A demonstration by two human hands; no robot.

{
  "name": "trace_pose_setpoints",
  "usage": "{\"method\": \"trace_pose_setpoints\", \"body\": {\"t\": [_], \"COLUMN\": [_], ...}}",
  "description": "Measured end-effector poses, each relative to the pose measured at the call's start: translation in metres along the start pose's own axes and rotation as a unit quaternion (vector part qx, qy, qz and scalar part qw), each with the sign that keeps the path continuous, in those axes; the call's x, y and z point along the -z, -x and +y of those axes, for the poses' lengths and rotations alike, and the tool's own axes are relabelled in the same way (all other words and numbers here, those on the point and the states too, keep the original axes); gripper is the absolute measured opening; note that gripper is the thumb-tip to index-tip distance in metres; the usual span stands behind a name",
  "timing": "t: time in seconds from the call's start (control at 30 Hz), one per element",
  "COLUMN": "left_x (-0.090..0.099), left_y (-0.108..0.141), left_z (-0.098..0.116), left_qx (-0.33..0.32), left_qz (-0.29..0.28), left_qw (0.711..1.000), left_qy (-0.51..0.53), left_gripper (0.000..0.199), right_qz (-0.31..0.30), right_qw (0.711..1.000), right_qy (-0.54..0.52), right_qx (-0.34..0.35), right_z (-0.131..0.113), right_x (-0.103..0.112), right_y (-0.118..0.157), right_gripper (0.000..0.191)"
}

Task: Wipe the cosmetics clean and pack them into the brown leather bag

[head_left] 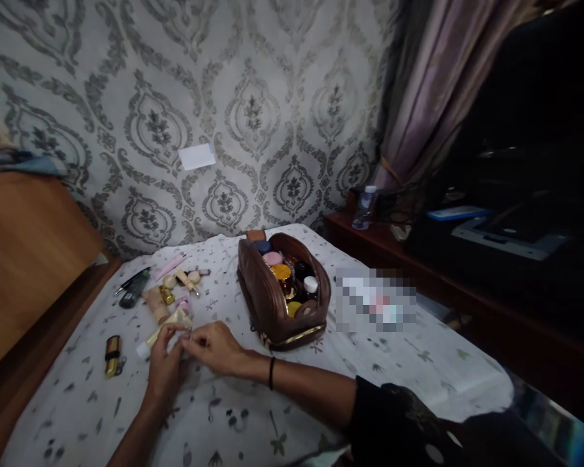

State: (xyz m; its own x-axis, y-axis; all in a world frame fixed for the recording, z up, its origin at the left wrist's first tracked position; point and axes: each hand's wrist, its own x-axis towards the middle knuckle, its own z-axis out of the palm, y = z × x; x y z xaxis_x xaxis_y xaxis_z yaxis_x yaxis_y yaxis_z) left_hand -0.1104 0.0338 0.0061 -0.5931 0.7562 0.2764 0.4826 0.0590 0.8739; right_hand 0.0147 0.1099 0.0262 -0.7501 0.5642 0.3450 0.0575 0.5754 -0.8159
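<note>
My left hand [165,363] and my right hand [217,347] meet over the white patterned cloth, fingertips pinched together on something too small to make out. Just beyond my left hand lies a cream tube [172,322] with a white cap, partly hidden by the fingers. A beige tube [154,303], a small gold bottle [166,294] and several other cosmetics lie behind it. To the right of my hands stands an open brown bag [260,295], filled with jars and bottles, among them a yellow-lidded jar [281,272] and a white cap [311,284].
A gold and black bottle [111,355] lies at the left. Dark green bottle [135,288] and pens are near the cloth's left edge. A wooden panel [34,253] borders the left side. A clear bottle [365,207] stands on the dark red shelf at the right; a pixelated patch covers something beside the bag.
</note>
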Motion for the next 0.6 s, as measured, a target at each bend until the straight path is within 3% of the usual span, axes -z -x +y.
{"method": "trace_pose_setpoints", "body": {"t": [0.1,0.2,0.37,0.6], "left_x": [0.003,0.004,0.0,0.002], "left_y": [-0.002,-0.002,-0.001,0.003], "left_z": [0.001,0.001,-0.002,0.002], "left_qx": [0.001,-0.035,-0.067,-0.049], "left_qz": [0.03,0.004,-0.03,-0.032], "left_qw": [0.999,0.998,0.995,0.996], "left_qy": [0.036,0.055,0.069,0.062], "left_gripper": [0.029,0.026,0.021,0.022], "right_qz": [0.043,0.071,0.034,0.015], "right_qw": [0.991,0.983,0.985,0.991], "right_qy": [-0.119,-0.152,-0.158,-0.125], "right_qx": [-0.042,-0.069,-0.055,-0.045], "right_z": [0.015,0.031,0.042,0.039], "right_x": [-0.017,-0.029,-0.032,-0.031], "right_y": [-0.01,-0.012,-0.005,-0.004], "right_gripper": [0.044,0.047,0.048,0.048]}}
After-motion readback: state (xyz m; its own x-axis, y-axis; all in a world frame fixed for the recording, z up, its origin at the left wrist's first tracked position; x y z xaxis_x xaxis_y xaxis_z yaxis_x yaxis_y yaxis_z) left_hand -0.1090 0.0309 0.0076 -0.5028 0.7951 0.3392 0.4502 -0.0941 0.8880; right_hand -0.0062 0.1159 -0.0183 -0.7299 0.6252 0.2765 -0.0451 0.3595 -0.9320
